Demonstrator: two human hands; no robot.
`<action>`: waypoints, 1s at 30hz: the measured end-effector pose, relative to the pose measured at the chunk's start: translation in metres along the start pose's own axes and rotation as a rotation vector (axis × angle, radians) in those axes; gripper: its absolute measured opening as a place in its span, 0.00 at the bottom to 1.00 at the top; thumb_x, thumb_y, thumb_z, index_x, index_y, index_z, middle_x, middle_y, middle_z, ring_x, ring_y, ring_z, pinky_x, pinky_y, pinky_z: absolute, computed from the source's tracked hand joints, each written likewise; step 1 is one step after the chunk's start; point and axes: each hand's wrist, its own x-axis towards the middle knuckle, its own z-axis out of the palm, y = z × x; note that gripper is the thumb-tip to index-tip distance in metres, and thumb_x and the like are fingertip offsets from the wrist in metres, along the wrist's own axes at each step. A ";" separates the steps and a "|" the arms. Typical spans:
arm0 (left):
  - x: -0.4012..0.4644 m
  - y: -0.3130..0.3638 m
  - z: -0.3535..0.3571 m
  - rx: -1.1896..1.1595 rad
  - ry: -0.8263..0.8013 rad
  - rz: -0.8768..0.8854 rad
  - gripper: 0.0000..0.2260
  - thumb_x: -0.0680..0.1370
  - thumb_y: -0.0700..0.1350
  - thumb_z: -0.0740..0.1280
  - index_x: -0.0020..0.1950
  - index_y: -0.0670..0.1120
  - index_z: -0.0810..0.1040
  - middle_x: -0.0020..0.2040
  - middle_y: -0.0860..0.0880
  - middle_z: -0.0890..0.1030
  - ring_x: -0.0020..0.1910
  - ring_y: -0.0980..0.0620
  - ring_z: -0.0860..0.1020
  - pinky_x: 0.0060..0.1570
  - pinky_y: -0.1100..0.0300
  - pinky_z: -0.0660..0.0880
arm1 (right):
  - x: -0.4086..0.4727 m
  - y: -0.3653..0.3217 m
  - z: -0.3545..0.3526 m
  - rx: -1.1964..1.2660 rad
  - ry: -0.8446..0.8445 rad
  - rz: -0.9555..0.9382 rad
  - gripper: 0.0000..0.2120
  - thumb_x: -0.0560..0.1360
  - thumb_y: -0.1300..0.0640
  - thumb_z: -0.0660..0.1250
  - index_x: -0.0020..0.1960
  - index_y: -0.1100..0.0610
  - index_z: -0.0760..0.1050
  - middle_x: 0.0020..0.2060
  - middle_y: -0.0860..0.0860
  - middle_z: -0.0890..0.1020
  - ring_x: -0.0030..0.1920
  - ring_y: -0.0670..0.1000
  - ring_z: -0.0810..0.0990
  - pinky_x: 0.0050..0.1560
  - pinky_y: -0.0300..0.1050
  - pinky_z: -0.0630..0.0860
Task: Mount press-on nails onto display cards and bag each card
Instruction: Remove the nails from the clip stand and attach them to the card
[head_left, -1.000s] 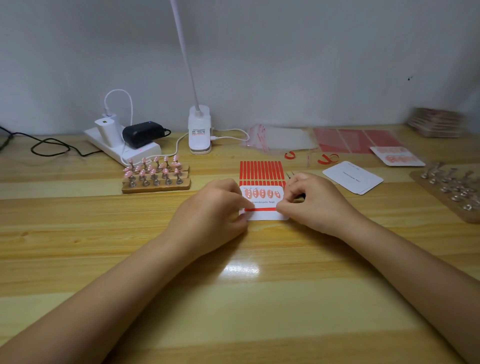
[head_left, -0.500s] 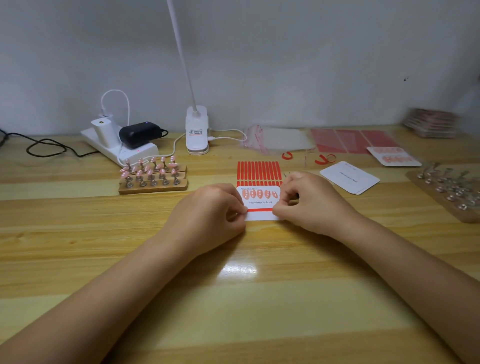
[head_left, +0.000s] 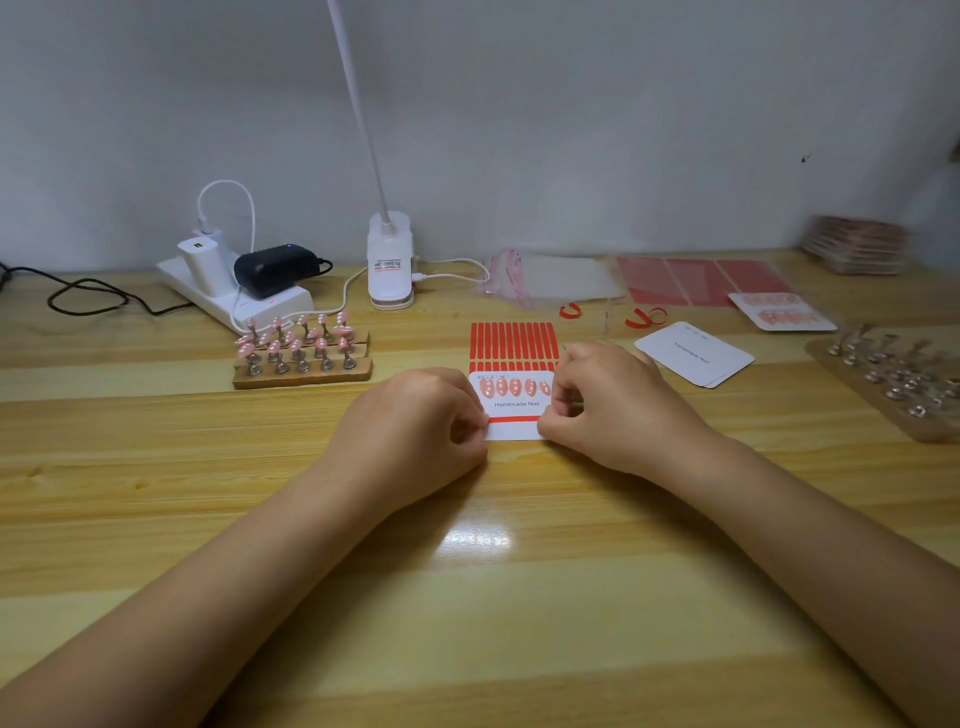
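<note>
Display card (head_left: 513, 415) lies flat between our hands, long axis running away from us, its row of five pink nails (head_left: 514, 387) at the far end.
Our left hand (head_left: 415, 421) and right hand (head_left: 613, 410) pinch its side edges, fingers curled; clear bags (head_left: 550, 278) lie beyond our right hand.

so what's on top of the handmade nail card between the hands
A row of five pink nails sits along the top of the card, with a red strip across lower down. Its side edges are hidden under both hands' fingers.
</note>
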 end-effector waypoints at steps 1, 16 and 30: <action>0.000 0.000 0.000 0.000 0.004 0.000 0.07 0.73 0.47 0.68 0.46 0.50 0.85 0.49 0.58 0.82 0.46 0.57 0.78 0.42 0.56 0.77 | 0.000 0.000 0.000 -0.010 -0.001 -0.001 0.08 0.72 0.55 0.64 0.38 0.58 0.77 0.42 0.47 0.74 0.46 0.47 0.69 0.51 0.41 0.60; -0.003 -0.004 0.002 -0.041 0.065 0.099 0.05 0.72 0.44 0.70 0.44 0.47 0.86 0.46 0.56 0.83 0.40 0.55 0.80 0.36 0.60 0.76 | -0.008 0.018 -0.007 -0.109 0.149 0.101 0.10 0.74 0.52 0.62 0.35 0.51 0.72 0.40 0.45 0.71 0.46 0.47 0.69 0.48 0.42 0.55; -0.008 -0.006 0.006 -0.143 0.037 0.149 0.14 0.73 0.49 0.62 0.50 0.45 0.84 0.49 0.51 0.81 0.48 0.53 0.78 0.43 0.54 0.77 | -0.009 0.010 0.001 0.226 0.099 0.226 0.06 0.73 0.50 0.67 0.47 0.48 0.81 0.47 0.43 0.75 0.53 0.48 0.72 0.54 0.45 0.64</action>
